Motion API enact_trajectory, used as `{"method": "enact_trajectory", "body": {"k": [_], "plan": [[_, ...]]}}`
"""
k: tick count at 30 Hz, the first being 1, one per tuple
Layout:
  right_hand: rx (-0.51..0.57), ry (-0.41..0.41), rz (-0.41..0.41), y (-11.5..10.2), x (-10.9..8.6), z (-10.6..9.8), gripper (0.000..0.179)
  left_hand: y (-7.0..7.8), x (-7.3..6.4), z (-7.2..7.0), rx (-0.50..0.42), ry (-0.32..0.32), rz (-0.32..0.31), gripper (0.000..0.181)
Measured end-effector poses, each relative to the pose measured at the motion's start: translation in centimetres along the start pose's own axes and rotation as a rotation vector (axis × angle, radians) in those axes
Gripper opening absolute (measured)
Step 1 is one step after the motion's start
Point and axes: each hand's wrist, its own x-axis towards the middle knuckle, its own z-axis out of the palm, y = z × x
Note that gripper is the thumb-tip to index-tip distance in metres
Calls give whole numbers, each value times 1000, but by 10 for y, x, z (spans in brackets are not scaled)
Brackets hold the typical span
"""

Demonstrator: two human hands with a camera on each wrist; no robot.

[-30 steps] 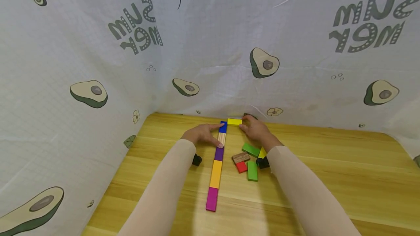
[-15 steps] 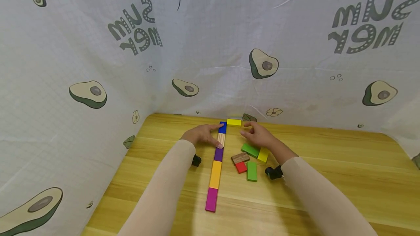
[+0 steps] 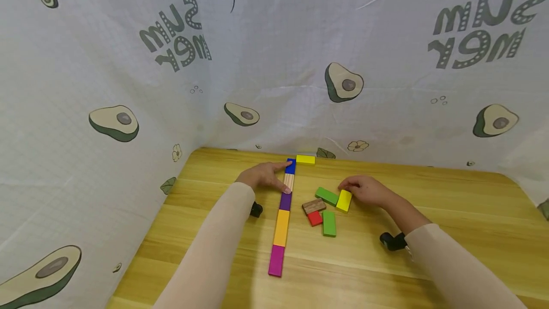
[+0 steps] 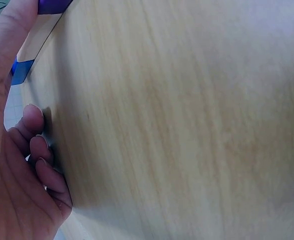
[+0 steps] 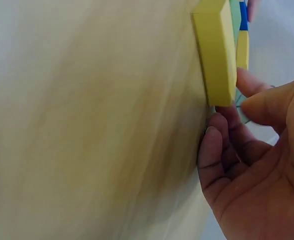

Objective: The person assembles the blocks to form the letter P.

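A row of flat blocks runs toward the viewer in the head view: a blue block (image 3: 290, 166), a striped plain-wood block (image 3: 289, 181), a purple block (image 3: 285, 200), an orange block (image 3: 281, 228) and a magenta block (image 3: 276, 261). My left hand (image 3: 265, 175) rests on the row's far part, forefinger on the blue block, thumb where wood and purple blocks meet. The yellow block (image 3: 306, 160) lies crosswise beside the blue one. My right hand (image 3: 366, 190) is at another yellow block (image 5: 216, 55), fingertips right at its end, thumb apart from it.
Near that yellow block lie a green block (image 3: 327, 196), a brown wood-grain block (image 3: 314, 206), a red block (image 3: 315, 218) and a second green block (image 3: 329, 223). A printed cloth (image 3: 283, 61) hangs behind the wooden table (image 3: 429, 232). Black camera parts sit at both wrists.
My right hand has left the yellow block at the row's far end and moved right and nearer, to the other yellow block. The left hand has stayed on the row.
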Motion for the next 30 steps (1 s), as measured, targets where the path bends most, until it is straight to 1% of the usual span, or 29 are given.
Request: {"method": "enact_trajectory", "body": {"k": [4, 7, 12, 19, 30], "plan": [[-22, -22, -29, 3, -14, 0, 37, 0, -2, -1, -2, -3, 0, 101], [-18, -54, -39, 4, -23, -2, 38, 1, -3, -1, -13, -6, -12, 101], [43, -103, -51, 6, -33, -2, 36, 2, -4, -1, -16, -10, -17, 101], [106, -87, -15, 8, -40, 2, 30, 1, -4, -1, -18, -5, -1, 102], [140, -81, -25, 10, -44, 3, 30, 1, -4, 0, -20, -3, -13, 102]]}}
